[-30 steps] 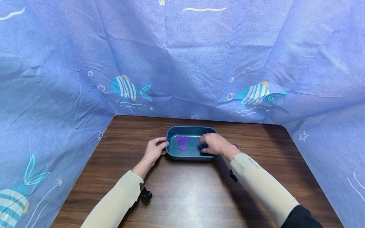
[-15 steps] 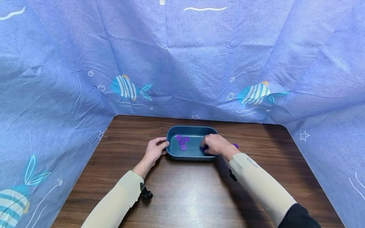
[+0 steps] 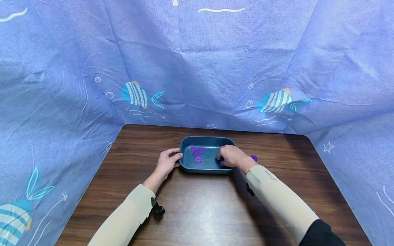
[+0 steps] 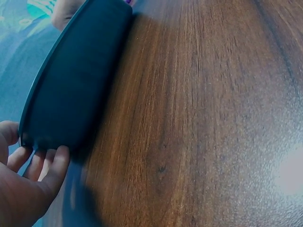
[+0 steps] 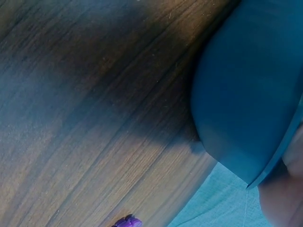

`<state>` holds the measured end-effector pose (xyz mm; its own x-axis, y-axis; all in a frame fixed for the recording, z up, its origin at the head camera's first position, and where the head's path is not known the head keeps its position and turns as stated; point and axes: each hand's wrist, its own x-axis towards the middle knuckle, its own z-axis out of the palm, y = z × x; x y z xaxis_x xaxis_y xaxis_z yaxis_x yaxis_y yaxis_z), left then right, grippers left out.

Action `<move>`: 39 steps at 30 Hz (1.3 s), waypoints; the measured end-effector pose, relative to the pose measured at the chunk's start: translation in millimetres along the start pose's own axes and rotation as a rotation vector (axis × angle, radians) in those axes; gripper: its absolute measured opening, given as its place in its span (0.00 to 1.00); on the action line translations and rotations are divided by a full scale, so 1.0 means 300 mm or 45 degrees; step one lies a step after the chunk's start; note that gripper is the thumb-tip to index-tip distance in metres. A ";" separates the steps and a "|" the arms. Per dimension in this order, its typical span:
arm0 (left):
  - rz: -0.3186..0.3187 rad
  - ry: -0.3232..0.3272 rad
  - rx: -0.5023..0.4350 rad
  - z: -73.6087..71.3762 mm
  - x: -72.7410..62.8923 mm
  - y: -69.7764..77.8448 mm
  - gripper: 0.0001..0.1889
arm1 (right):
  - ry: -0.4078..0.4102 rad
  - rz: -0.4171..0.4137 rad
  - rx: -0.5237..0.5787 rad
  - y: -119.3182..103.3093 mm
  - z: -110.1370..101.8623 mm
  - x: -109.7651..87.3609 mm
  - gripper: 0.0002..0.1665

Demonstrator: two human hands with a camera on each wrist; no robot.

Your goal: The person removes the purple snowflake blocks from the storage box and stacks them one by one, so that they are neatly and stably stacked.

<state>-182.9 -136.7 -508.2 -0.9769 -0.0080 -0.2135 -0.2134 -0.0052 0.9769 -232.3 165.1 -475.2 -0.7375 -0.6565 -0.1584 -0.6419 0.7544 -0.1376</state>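
My left hand (image 3: 166, 162) holds the left end of a dark teal plastic tray (image 3: 207, 171). In the left wrist view, its fingers (image 4: 57, 163) press the outer wall, with the thumb at the rim. My right hand (image 3: 231, 156) reaches over the tray's right end, fingers curled down inside and pinching a purple piece (image 3: 218, 160), mostly hidden by the hand. Several flat purple flower-shaped discs (image 3: 197, 159) lie in the tray's left half. The right wrist view shows the tray's outer wall (image 5: 246, 94) and part of the hand beyond the rim.
Another purple piece (image 3: 253, 158) lies on the wooden table (image 3: 203, 208), just right of the tray beside my right wrist. A blue cloth (image 3: 212, 75) printed with fish hangs behind the table and along its sides.
My right hand has shifted slightly right inside the tray, and its fingers have drawn closer together. The left hand and the tray stay almost where they were.
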 end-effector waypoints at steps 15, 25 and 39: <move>-0.013 0.025 0.026 0.002 -0.005 0.004 0.19 | -0.057 0.017 -0.008 -0.001 -0.009 0.009 0.13; -0.006 0.030 0.026 0.002 -0.004 -0.003 0.18 | -0.051 0.007 -0.014 -0.004 -0.008 0.010 0.16; -0.009 0.027 0.021 0.004 -0.001 -0.001 0.18 | -0.092 0.023 -0.019 0.000 -0.011 0.021 0.15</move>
<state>-182.5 -135.4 -508.4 -0.9751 -0.0291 -0.2200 -0.2203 0.0110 0.9754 -237.6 161.0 -473.1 -0.7320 -0.6408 -0.2312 -0.6323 0.7654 -0.1195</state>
